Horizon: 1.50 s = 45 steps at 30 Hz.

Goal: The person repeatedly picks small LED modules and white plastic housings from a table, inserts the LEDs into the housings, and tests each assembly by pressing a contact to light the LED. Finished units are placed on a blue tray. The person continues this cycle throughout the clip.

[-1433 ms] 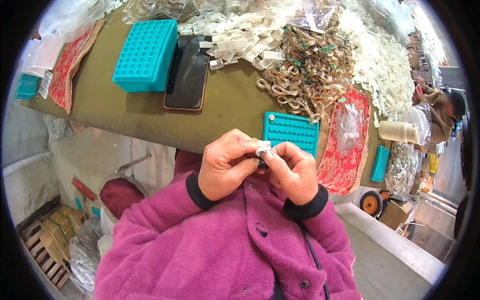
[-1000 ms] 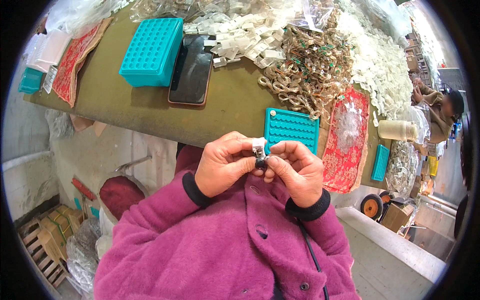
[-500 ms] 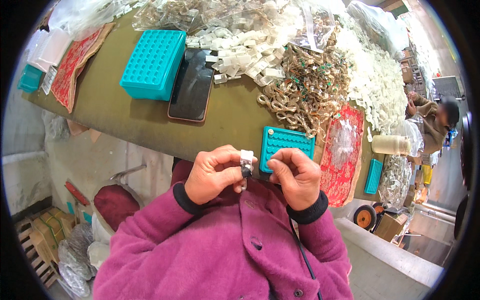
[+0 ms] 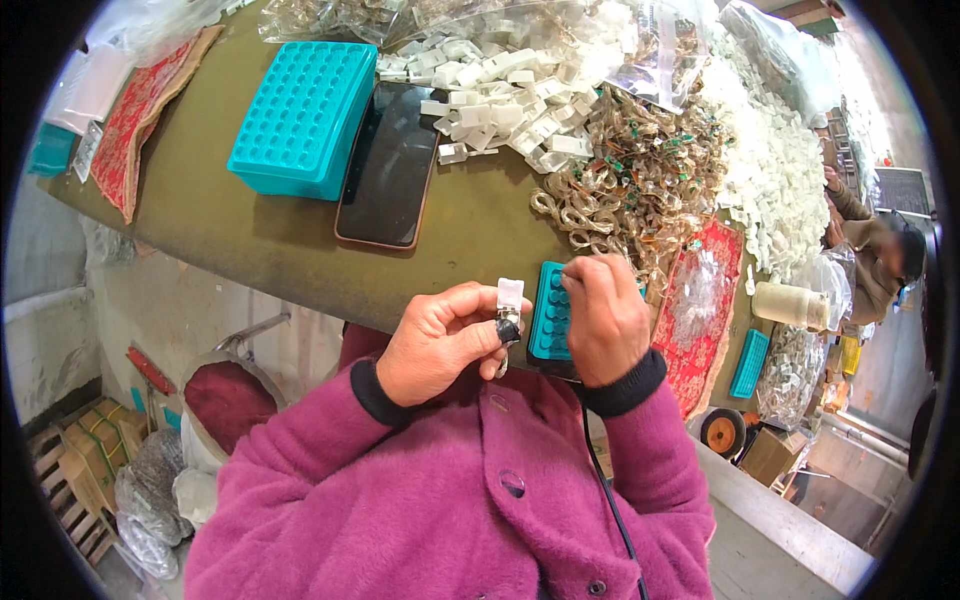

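My left hand (image 4: 438, 338) is closed on a small white plastic housing (image 4: 510, 292), held upright in front of my chest between thumb and fingers. Below the white part a bit of metal and something black show by the thumb tip. My right hand (image 4: 614, 322) is over the right part of a small teal tray (image 4: 549, 318) with rows of round hollows, hiding much of it. Its fingertips are pressed together at the tray's far end; whatever they hold, if anything, cannot be made out.
Behind the tray lie a heap of coiled clear-brown cords (image 4: 640, 165) and piles of white plastic housings (image 4: 510, 110). A phone (image 4: 387, 170) rests beside a larger teal tray (image 4: 300, 115). Red patterned cloth (image 4: 690, 300) and a jar (image 4: 790, 305) are to the right. Another person (image 4: 880, 255) sits far right.
My right hand has moved away from the left, forward over the small teal tray. My left hand still holds the white housing, now turned a little more upright.
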### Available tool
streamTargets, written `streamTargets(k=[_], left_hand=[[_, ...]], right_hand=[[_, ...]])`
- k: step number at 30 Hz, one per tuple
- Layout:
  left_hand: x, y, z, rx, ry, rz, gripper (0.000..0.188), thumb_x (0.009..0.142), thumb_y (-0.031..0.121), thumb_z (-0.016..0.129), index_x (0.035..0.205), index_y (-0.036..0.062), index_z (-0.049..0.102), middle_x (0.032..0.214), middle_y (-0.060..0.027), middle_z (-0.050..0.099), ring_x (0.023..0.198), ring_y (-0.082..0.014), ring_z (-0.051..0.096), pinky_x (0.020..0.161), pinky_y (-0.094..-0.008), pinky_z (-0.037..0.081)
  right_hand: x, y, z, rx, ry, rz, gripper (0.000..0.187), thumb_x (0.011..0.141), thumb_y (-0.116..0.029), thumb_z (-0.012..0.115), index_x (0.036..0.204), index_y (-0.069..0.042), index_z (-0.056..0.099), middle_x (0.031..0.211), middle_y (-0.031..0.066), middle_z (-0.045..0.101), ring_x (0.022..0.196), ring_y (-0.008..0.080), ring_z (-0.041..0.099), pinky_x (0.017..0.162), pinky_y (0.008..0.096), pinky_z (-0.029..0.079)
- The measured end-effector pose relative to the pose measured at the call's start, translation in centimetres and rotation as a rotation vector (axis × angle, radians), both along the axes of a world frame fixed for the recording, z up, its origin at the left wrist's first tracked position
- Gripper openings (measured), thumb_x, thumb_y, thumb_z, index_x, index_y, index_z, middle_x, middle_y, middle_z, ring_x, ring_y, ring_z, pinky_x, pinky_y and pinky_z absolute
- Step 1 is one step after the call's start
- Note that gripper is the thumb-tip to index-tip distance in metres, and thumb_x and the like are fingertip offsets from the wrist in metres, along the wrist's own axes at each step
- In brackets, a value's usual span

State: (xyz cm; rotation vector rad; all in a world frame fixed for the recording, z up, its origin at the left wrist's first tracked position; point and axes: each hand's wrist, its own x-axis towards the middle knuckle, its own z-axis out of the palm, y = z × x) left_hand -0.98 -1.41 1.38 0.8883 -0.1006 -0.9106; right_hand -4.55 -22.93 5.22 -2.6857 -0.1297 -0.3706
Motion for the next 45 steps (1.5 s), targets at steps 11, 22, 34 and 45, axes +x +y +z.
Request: streamTargets(k=[11,22,34,45], left_hand=[[-1.4,-0.5,0.3,0.142,-0.293,0.032,0.027,0.1,-0.002,0.063,0.126,-0.0051,0.068,0.103,-0.0041,0.06,0.075,-0.0104,0.063,0.068,-0.0257,0.052],[-2.7,-1.0,0.8,0.33,-0.974,0.142,0.034,0.085,-0.005,0.065,0.117,-0.0007,0.072,0.096,-0.0125,0.065,0.078,-0.0225,0.063,0.07,-0.0317,0.051],[-4.8,-0.6,0.3,0.008,-0.025,-0.119,0.027,0.104,0.003,0.065,0.129,-0.0064,0.066,0.111,-0.0097,0.071,0.082,-0.0129,0.07,0.073,-0.0272,0.062],[-7.5,-1.2,0.6,0.185,-0.764,0.058,0.03,0.093,-0.009,0.072,0.123,-0.0017,0.072,0.106,-0.0087,0.066,0.091,-0.0151,0.069,0.078,-0.0285,0.058]], right_hand=[[-4.0,2.1,1.5,0.275,-0.027,0.25,0.027,0.085,0.014,0.071,0.111,0.005,0.069,0.097,0.0177,0.067,0.082,0.0309,0.067,0.072,0.0369,0.057],[-6.8,1.8,0.1,0.268,-0.037,0.256,0.034,0.08,0.013,0.071,0.113,0.007,0.067,0.099,0.0198,0.067,0.085,0.0334,0.068,0.072,0.0391,0.058],[-11.7,2.9,0.1,1.301,0.209,-0.246,0.025,0.097,0.009,0.07,0.119,0.003,0.062,0.1,0.0056,0.07,0.089,0.0114,0.069,0.079,0.0249,0.057],[-13.5,2.6,-0.7,1.442,0.261,-0.261,0.021,0.096,0.0,0.075,0.111,0.001,0.062,0.096,0.0066,0.071,0.077,0.01,0.067,0.069,0.0245,0.056]])
